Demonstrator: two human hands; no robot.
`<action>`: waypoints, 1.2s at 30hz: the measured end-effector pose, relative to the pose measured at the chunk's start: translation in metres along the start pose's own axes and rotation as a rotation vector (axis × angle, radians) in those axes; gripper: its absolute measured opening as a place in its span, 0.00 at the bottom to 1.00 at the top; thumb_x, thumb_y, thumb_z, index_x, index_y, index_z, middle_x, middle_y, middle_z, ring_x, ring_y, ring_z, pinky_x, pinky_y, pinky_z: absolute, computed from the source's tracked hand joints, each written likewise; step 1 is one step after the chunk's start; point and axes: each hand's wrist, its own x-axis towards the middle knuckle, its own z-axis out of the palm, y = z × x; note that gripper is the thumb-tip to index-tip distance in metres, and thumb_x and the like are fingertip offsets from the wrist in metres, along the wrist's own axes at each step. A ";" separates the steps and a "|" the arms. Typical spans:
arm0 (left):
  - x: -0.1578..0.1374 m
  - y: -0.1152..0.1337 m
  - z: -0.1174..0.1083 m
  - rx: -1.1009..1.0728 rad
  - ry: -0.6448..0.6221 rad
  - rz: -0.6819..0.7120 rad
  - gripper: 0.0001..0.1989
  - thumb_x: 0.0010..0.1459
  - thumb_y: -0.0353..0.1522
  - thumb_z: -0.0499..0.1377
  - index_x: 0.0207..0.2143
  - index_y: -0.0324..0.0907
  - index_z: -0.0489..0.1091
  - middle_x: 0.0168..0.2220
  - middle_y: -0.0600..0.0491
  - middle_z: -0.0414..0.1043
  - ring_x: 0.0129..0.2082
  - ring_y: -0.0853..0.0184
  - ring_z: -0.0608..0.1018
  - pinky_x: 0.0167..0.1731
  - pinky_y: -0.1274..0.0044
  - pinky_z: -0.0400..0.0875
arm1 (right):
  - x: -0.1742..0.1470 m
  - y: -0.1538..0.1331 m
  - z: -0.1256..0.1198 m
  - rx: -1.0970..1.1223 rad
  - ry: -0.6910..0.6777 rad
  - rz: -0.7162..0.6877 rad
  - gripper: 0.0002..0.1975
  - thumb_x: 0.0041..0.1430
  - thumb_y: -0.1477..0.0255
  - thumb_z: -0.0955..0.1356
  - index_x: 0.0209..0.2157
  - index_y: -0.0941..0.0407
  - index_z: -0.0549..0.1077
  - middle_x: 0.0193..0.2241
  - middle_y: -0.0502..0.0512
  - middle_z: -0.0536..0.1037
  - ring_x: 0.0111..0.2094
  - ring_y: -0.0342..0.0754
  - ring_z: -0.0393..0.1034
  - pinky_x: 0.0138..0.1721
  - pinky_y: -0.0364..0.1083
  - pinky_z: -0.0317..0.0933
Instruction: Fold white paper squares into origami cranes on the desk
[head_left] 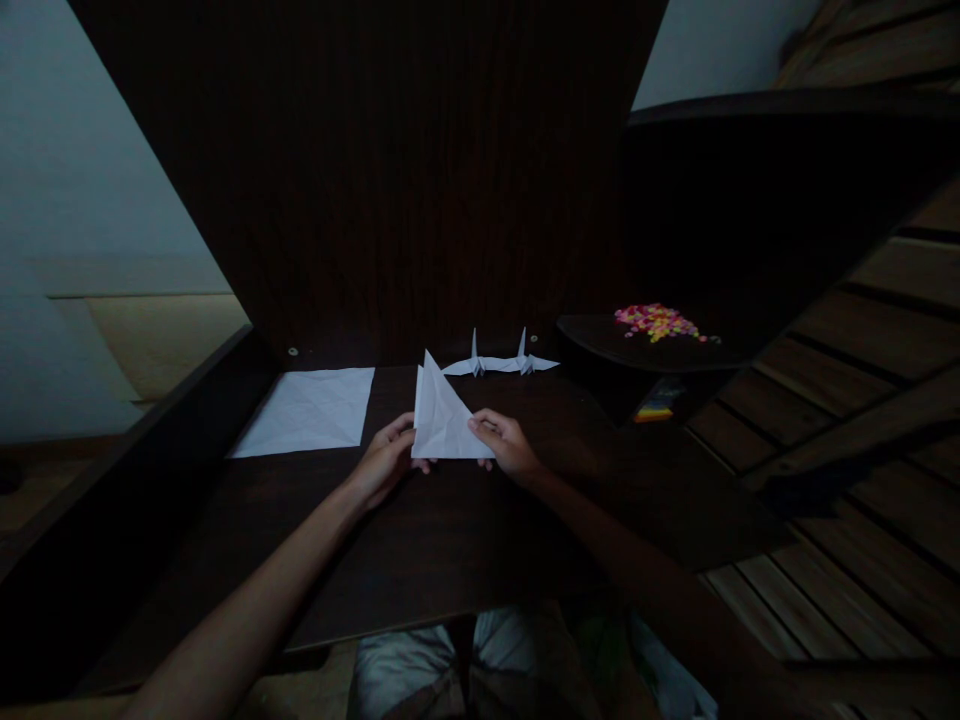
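Our left hand (384,455) and right hand (511,446) both pinch the folded paper (441,418) between them, over the bench (322,560). Its long way points away from us, with the tip nearer our left hand.

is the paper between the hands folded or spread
Folded: the held paper is triangular, with a second layer's edge showing at its left, while the other sheet lies spread out.

Dim light, dark desk (450,545), pale wall (90,150), wooden slats (885,330)
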 end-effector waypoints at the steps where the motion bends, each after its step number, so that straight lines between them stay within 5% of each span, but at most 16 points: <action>1: -0.001 0.000 0.000 0.000 -0.029 -0.029 0.14 0.49 0.32 0.63 0.39 0.38 0.71 0.26 0.50 0.75 0.20 0.67 0.76 0.18 0.79 0.70 | 0.000 0.000 0.000 -0.005 -0.003 -0.008 0.18 0.50 0.55 0.66 0.29 0.57 0.67 0.15 0.43 0.67 0.11 0.38 0.61 0.09 0.36 0.52; 7: -0.004 0.001 -0.003 0.010 -0.189 -0.220 0.16 0.55 0.39 0.59 0.34 0.32 0.74 0.31 0.38 0.78 0.26 0.59 0.80 0.24 0.75 0.74 | 0.000 0.002 -0.002 -0.054 -0.008 -0.077 0.17 0.53 0.55 0.65 0.29 0.57 0.67 0.16 0.43 0.66 0.12 0.38 0.61 0.11 0.37 0.54; 11: -0.005 0.001 -0.003 0.017 -0.197 -0.226 0.15 0.54 0.38 0.60 0.35 0.33 0.74 0.32 0.38 0.78 0.27 0.60 0.80 0.26 0.74 0.75 | 0.000 0.003 -0.007 -0.162 0.010 -0.157 0.15 0.56 0.58 0.64 0.30 0.57 0.69 0.19 0.45 0.68 0.16 0.39 0.62 0.15 0.38 0.56; 19: 0.000 -0.002 -0.006 -0.004 -0.097 -0.124 0.14 0.48 0.35 0.66 0.34 0.32 0.75 0.33 0.39 0.78 0.26 0.63 0.80 0.26 0.76 0.74 | 0.003 -0.002 -0.016 -0.488 0.184 -0.452 0.15 0.62 0.65 0.61 0.34 0.56 0.77 0.30 0.54 0.75 0.34 0.48 0.68 0.40 0.47 0.60; 22: 0.002 -0.003 -0.004 -0.003 0.030 -0.076 0.14 0.44 0.32 0.68 0.34 0.32 0.75 0.34 0.41 0.78 0.28 0.63 0.80 0.29 0.76 0.74 | 0.006 0.001 -0.018 -0.483 0.313 -0.472 0.13 0.59 0.65 0.64 0.44 0.51 0.75 0.41 0.56 0.73 0.45 0.51 0.65 0.45 0.50 0.59; 25: 0.003 -0.004 -0.004 -0.011 0.144 -0.012 0.16 0.41 0.30 0.70 0.35 0.34 0.75 0.38 0.45 0.78 0.34 0.64 0.79 0.36 0.76 0.73 | 0.008 0.006 -0.019 -0.369 0.388 -0.405 0.20 0.53 0.64 0.68 0.49 0.51 0.70 0.46 0.58 0.69 0.45 0.51 0.64 0.41 0.48 0.62; 32: 0.004 -0.004 -0.006 0.052 0.244 0.057 0.20 0.35 0.32 0.72 0.33 0.33 0.75 0.37 0.44 0.78 0.35 0.62 0.79 0.39 0.73 0.72 | 0.012 0.009 -0.014 0.004 0.062 -0.175 0.11 0.52 0.62 0.67 0.30 0.55 0.72 0.25 0.49 0.72 0.26 0.43 0.65 0.27 0.42 0.60; 36: 0.004 -0.005 -0.007 0.053 0.246 0.079 0.20 0.36 0.33 0.72 0.33 0.33 0.75 0.37 0.43 0.78 0.35 0.62 0.79 0.39 0.73 0.72 | 0.011 0.010 -0.010 0.091 -0.030 -0.115 0.08 0.46 0.66 0.70 0.27 0.55 0.73 0.22 0.47 0.72 0.23 0.42 0.64 0.25 0.41 0.58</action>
